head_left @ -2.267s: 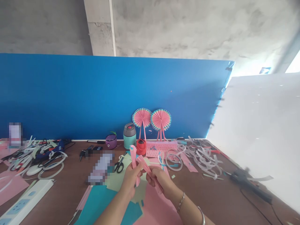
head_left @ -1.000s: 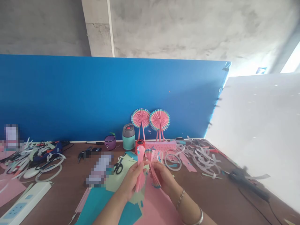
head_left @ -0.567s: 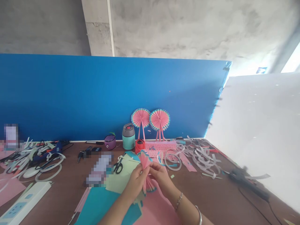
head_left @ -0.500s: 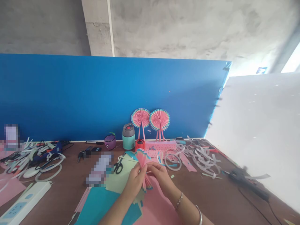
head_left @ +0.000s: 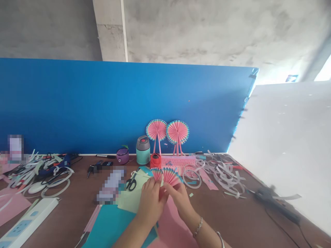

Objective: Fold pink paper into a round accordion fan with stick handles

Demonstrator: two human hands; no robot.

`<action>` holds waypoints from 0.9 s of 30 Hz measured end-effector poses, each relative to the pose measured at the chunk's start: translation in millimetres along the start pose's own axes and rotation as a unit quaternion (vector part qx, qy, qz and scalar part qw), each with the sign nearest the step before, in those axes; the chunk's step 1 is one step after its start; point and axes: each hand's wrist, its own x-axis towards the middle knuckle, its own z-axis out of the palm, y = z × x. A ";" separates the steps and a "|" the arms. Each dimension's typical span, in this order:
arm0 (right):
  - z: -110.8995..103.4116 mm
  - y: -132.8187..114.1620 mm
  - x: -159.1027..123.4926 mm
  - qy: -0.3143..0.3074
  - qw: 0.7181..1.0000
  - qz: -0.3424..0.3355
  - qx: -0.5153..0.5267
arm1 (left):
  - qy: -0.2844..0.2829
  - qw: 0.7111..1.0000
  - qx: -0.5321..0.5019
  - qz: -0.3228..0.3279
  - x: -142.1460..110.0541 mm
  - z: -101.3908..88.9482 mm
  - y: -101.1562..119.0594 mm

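Observation:
A pleated pink paper fan [head_left: 171,176] with a blue and yellow edge is held between my two hands, its two halves spread upward. My left hand [head_left: 152,196] is closed on the left half, fingers folded over its lower part. On the right half, my right hand [head_left: 177,196] pinches the pleats near the middle. Below the hands lie a pink sheet [head_left: 172,224], a teal sheet [head_left: 111,224] and a pale green sheet [head_left: 126,199]. Black-handled scissors [head_left: 131,184] rest left of my left hand.
Two round pink fans [head_left: 178,132] lean on the blue partition [head_left: 103,106]. In front stand a teal flask [head_left: 143,153], a purple cup [head_left: 122,156] and a red tape roll [head_left: 155,161]. White strips [head_left: 229,177] lie right, near a glue gun [head_left: 275,203]; a power strip [head_left: 28,224] lies left.
The pleated fan was a narrow bunch pointing up and down; now its two halves fan out side by side at the top. Both hands have turned, with the fingers pointing further upward.

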 end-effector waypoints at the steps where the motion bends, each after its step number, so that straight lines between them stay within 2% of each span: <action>1: -2.5 -1.4 1.5 0.023 1.000 -0.008 0.016 | 0.003 1.000 -0.015 -0.019 0.6 -0.6 0.7; 3: -9.0 -4.2 5.6 0.062 0.996 -0.041 0.042 | 0.011 0.996 -0.062 -0.059 3.4 -3.3 1.1; 5: -15.4 -6.6 10.2 0.050 0.995 -0.038 0.075 | 0.018 0.988 -0.125 -0.089 7.6 -6.9 -0.7; 11: -20.6 -13.6 16.9 -0.014 0.986 0.072 0.149 | 0.049 0.959 -0.235 -0.147 16.2 -12.8 -7.1; 16: -17.5 -20.4 11.1 -0.095 0.973 0.136 0.161 | 0.059 0.931 -0.319 -0.169 11.9 -15.4 7.8; 19: -18.5 -20.6 8.1 -0.132 0.958 0.172 0.188 | 0.057 0.916 -0.344 -0.198 10.9 -15.1 12.9; 22: -20.1 -19.0 7.4 -0.161 0.949 0.178 0.202 | 0.065 0.906 -0.347 -0.233 13.4 -12.5 9.9; 27: -17.8 -14.3 6.9 -0.152 0.967 0.143 0.147 | 0.075 0.910 -0.333 -0.234 17.7 -9.4 4.7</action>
